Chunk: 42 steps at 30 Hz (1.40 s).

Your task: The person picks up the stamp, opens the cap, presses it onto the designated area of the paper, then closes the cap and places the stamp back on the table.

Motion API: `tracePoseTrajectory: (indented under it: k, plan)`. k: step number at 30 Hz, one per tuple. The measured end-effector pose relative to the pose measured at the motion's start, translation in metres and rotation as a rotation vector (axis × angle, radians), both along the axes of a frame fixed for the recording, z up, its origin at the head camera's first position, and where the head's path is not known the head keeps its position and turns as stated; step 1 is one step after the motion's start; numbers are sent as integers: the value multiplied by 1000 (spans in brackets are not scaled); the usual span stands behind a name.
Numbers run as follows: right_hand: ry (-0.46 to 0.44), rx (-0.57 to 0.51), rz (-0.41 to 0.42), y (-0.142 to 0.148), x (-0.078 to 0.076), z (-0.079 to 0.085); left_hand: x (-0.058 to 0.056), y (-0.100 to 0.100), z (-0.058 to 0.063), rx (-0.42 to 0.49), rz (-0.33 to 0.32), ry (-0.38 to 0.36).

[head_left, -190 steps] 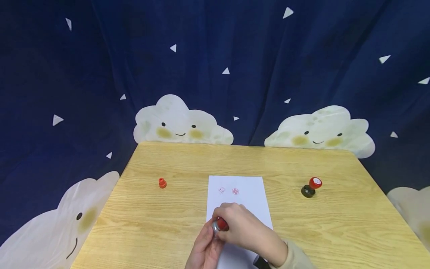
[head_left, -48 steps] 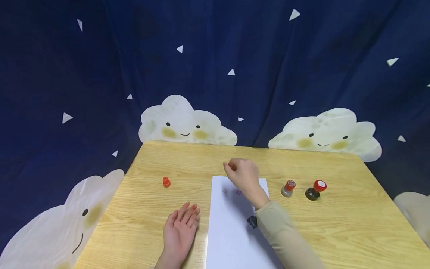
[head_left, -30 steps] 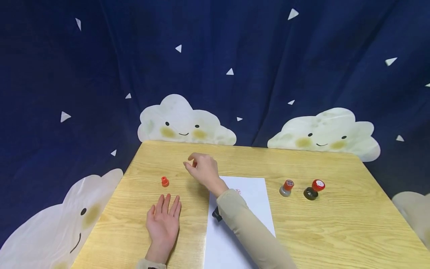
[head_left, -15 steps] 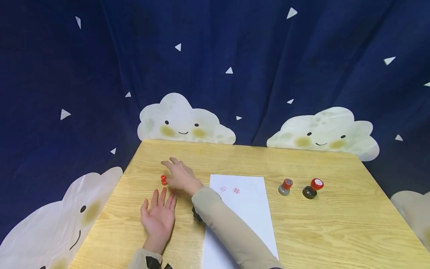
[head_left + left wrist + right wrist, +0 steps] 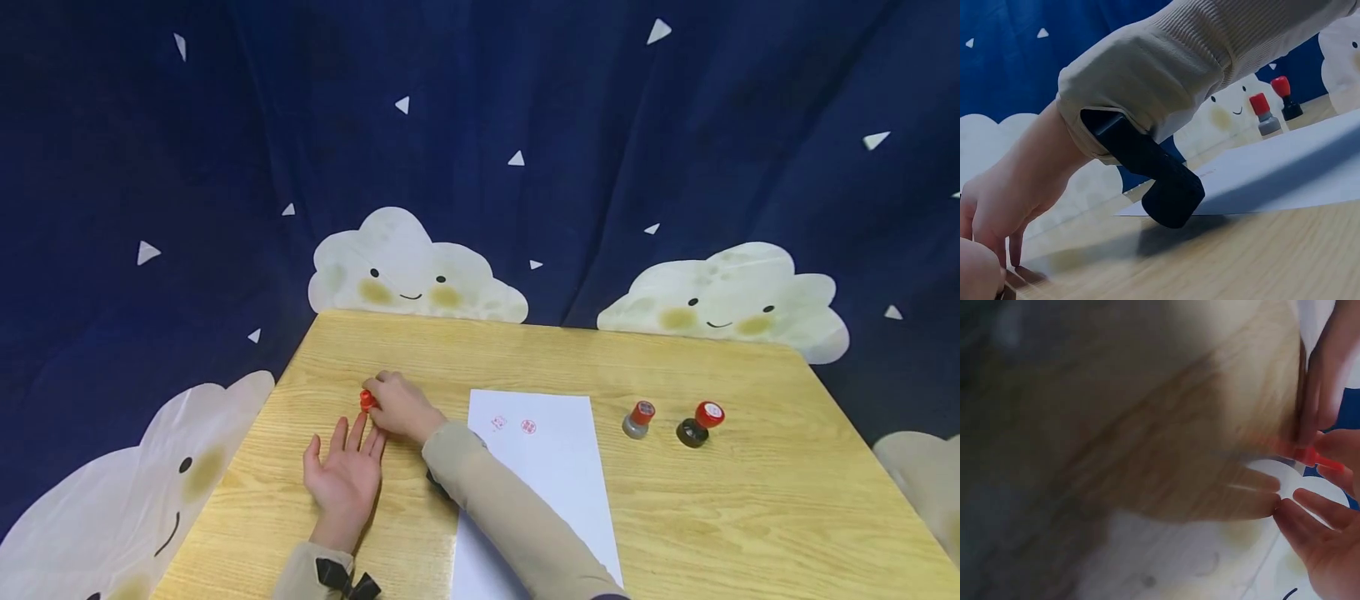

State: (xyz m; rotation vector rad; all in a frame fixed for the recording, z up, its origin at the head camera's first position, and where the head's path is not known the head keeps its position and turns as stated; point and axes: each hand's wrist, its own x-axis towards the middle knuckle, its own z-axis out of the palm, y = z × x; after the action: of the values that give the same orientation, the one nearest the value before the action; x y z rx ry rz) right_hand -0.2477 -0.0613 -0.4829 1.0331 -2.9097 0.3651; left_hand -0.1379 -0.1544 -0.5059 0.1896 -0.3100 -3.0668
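A small red stamp point(image 5: 366, 400) stands at the table's left side. My right hand point(image 5: 401, 407) reaches across from the right and pinches it between thumb and fingers. In the right wrist view the red stamp point(image 5: 1329, 464) shows between the thumb and a finger of my right hand point(image 5: 1325, 544), with other fingertips on the table. My left hand point(image 5: 345, 479) lies palm up on the table, fingers extended just below the red stamp, holding nothing. The left wrist view shows the right hand point(image 5: 1016, 194) reaching down, its fingertips partly hidden.
White paper point(image 5: 551, 475) with two red stamp prints lies in the middle. To its right stand a grey stamp with a red top point(image 5: 636, 429) and a black one with a red knob point(image 5: 693, 431). My right forearm point(image 5: 510, 512) crosses the paper. A dark blue curtain point(image 5: 480, 150) hangs behind.
Earlier both hands held the grey stamp over the paper; it now stands beside the black one. The right hand has crossed left and gripped the red stamp. The left hand has moved left, palm up.
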Motion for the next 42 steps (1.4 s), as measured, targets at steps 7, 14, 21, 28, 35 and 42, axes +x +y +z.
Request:
tracePoseTrajectory:
  k: [7,14,21,28,35,42]
  plan:
    - [2,0,16,0,1,-2,0,-2,1,7,-11,-27]
    - [3,-11,29,-1,1,0,-1,-1,-1,25,-18,-18]
    - [-86,-82,26,0,-1,4,-2,-3,-1,29,-31,-7]
    - [-107,-73,24,3,0,12,-1,-6,0,70,-33,-40]
    - [-72,-69,52,1,10,33,-4,-7,1,56,-36,-45]
    - [-38,-95,82,-2,23,56,1,-6,8,93,-25,-24]
